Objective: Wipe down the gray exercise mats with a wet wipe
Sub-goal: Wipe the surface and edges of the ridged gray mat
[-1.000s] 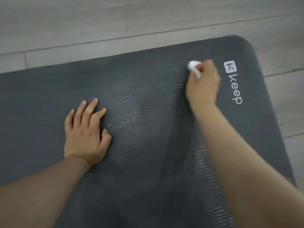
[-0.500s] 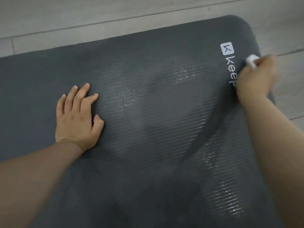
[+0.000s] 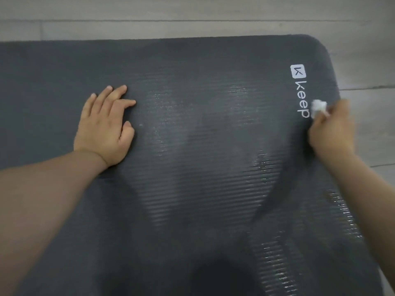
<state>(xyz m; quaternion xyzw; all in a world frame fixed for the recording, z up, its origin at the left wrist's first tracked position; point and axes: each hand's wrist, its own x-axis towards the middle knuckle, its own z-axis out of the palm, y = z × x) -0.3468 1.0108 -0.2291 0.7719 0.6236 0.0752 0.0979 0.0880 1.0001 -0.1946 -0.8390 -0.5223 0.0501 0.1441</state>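
A dark gray ribbed exercise mat (image 3: 203, 146) fills most of the view, with a white "Keep" logo (image 3: 300, 90) near its right end. Damp, shiny streaks show across its middle and right side. My left hand (image 3: 104, 127) lies flat on the mat at the left, fingers spread, holding nothing. My right hand (image 3: 331, 129) is at the mat's right edge, fingers closed around a bunched white wet wipe (image 3: 318, 106) that pokes out beside the end of the logo.
Light gray wood-look floor (image 3: 192, 16) runs beyond the mat's far edge and to its right. The mat's rounded far right corner (image 3: 316, 42) is in view. The mat runs out of the frame at the left and bottom.
My right hand has carried the wipe from the middle of the mat rightward past the logo to the right edge, then slightly nearer. The left hand stayed flat. The view has shifted.
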